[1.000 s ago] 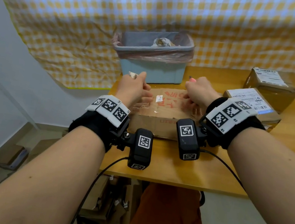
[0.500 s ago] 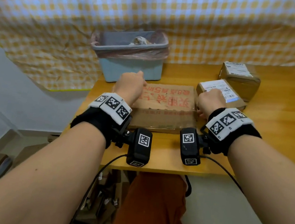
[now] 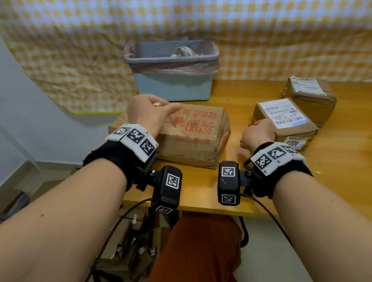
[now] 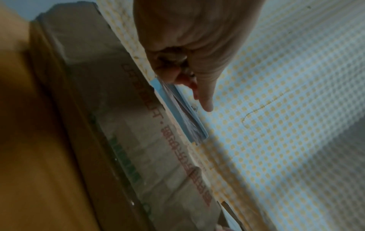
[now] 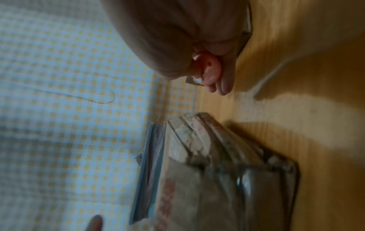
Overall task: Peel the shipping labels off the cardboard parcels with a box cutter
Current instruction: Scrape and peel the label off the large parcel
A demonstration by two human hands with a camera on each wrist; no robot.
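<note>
A large flat cardboard parcel point(image 3: 195, 135) with red print lies in front of me on the wooden table point(image 3: 359, 174); no label shows on its top. My left hand point(image 3: 161, 107) hovers over its back left corner, fingers curled round a small crumpled label scrap point(image 4: 173, 61). To the parcel's right, my right hand point(image 3: 253, 130) is a fist gripping a pink box cutter point(image 5: 207, 68), its short blade point(image 5: 194, 81) sticking out. It sits just left of a small parcel point(image 3: 282, 130) with a white shipping label point(image 3: 283, 112). A second labelled parcel point(image 3: 310, 97) stands behind.
A pale blue bin point(image 3: 169, 74) with a pink liner and crumpled paper inside stands just behind the large parcel. A yellow checked cloth point(image 3: 202, 8) hangs behind the table. The table's left edge runs right beside the large parcel. Cardboard scraps lie on the floor underneath.
My right hand left the large parcel's top and moved right, beside the small labelled parcel. My left hand rose off the parcel. The small white scrap on the parcel's top is gone.
</note>
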